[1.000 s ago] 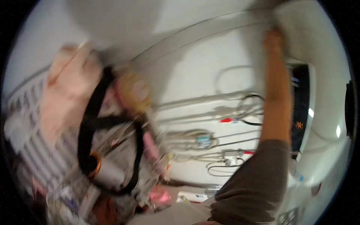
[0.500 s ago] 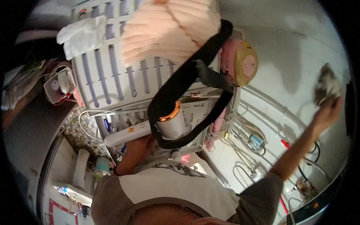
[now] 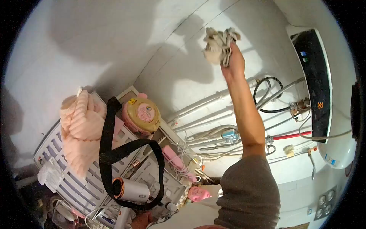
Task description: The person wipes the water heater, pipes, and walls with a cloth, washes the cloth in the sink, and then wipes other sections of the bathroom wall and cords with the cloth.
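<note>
My right hand (image 3: 233, 63) is raised on an outstretched arm, closed around a crumpled grey-beige cloth (image 3: 217, 47) in front of the white wall. Low in the view, my left hand (image 3: 142, 220) shows only in part, beside the handle of a white hair dryer (image 3: 133, 191) with an orange-rimmed end. Its fingers are hidden, so whether it grips the dryer is unclear. A wide black strap (image 3: 162, 168) loops around the dryer and reaches up over the slatted white rack (image 3: 89, 185).
Pink ribbed fabric (image 3: 82, 126) and a white crumpled sheet (image 3: 51, 173) lie on the rack. Beside it are a round pink-and-yellow container (image 3: 145, 114), a corded pink appliance (image 3: 173, 158) and a pink bottle (image 3: 199, 194). Pipes (image 3: 202, 105) run along the wall below a heater with a display (image 3: 318, 103).
My view has swung right and up, bringing the heater into sight. My right hand, still holding the cloth, has gone from the far right to the upper middle of the view.
</note>
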A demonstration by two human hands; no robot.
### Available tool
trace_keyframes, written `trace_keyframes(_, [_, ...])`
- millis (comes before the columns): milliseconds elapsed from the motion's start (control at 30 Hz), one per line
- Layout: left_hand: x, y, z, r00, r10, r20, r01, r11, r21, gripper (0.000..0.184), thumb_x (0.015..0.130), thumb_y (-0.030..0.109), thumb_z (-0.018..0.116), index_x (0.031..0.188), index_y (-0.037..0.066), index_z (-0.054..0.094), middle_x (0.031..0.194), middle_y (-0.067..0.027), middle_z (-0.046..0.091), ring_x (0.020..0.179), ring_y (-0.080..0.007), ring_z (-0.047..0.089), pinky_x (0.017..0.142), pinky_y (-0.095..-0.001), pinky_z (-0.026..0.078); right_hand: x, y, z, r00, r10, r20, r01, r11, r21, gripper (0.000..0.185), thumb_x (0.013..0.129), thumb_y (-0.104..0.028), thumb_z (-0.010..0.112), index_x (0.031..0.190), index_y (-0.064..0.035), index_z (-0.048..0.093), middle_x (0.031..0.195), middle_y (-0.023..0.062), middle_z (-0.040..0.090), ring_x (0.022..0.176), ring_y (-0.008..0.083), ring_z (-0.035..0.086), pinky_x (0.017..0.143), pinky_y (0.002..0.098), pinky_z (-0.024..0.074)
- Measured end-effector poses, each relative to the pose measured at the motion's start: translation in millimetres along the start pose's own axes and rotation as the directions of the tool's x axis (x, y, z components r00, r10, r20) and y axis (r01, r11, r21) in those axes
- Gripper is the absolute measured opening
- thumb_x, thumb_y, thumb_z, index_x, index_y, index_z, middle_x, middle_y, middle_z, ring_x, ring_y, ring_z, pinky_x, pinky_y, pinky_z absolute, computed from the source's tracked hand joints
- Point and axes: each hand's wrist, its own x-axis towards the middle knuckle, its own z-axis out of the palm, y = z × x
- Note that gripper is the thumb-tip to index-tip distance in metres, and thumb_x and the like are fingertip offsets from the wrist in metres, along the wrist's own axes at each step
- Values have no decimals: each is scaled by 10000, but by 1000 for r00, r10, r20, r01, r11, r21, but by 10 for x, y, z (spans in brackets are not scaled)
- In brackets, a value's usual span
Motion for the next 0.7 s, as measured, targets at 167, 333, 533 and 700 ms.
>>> trace_keyframes(167, [-14,21,-85,996,20,-90,-16,999,44,169,918,126,602,1049,31,651,931,-160,656,801,-353,649,650,-456,515,968,-352,-52,954,-206,-216,223,973,56,287,990,-110,483,1221,55,523,1188,145,596,1068,258,605,891,373,512])
trace_keyframes(333, [-120,-111,-586,962,29,-271,23,983,184,156,923,112,595,1033,14,647,913,-161,654,789,-351,648,646,-453,514,1711,-993,-342,899,-374,-226,422,878,224,419,1042,-236,349,1379,-18,472,1348,77,548,1127,237,571,937,446,495])
trace_keyframes(533, [-105,-329,-1196,893,216,-395,-36,909,416,142,928,94,586,1012,-5,643,891,-161,652,775,-348,646,641,-450,512,1652,-1553,217,827,-434,-357,544,778,316,434,1026,-249,355,1415,-80,451,1409,58,519,1186,239,566,998,435,469])
trace_keyframes(700, [33,67,-1340,901,372,-222,-192,803,564,199,905,202,633,1022,54,695,995,-116,699,886,-298,675,758,-390,563,1458,-1269,866,697,-677,-236,712,692,120,341,992,-168,459,1285,-5,521,1243,113,601,1133,257,597,965,403,493])
